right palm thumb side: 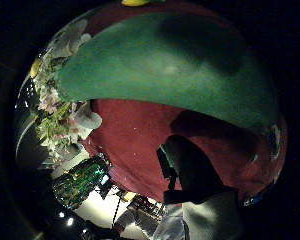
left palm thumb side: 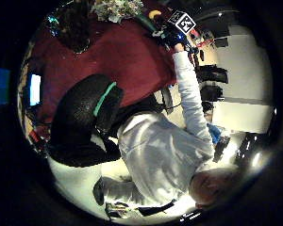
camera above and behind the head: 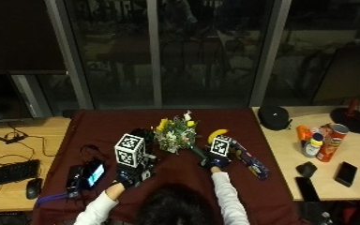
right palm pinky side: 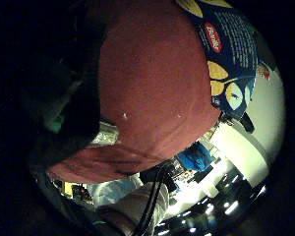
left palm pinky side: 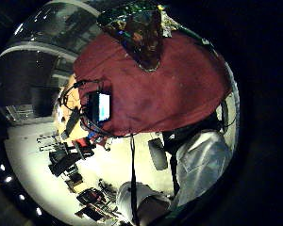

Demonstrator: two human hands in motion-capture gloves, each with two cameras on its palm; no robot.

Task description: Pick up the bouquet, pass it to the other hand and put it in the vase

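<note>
The bouquet lies on the dark red cloth of the desk, blossoms toward twelve o'clock and its green-wrapped stem slanting down toward five o'clock. The right hand sits at that stem end. The right thumb side palm view is filled by the green wrap, so the palm is close against it, but whether this grip has closed on the stem I cannot tell. The left hand hovers at about eight o'clock from the flowers, apart from them. Its thumb side palm view shows black fingers loosely curled round nothing, so its grip is empty and relaxed.

The vase, dark and glinting, stands just beside the blossoms at nine o'clock, with nothing in it as far as can be seen.

By my judgement the task is at its first step. The pick-up is only being taken up, while the pass to the other hand and the placing in the vase are both left to do.
</note>
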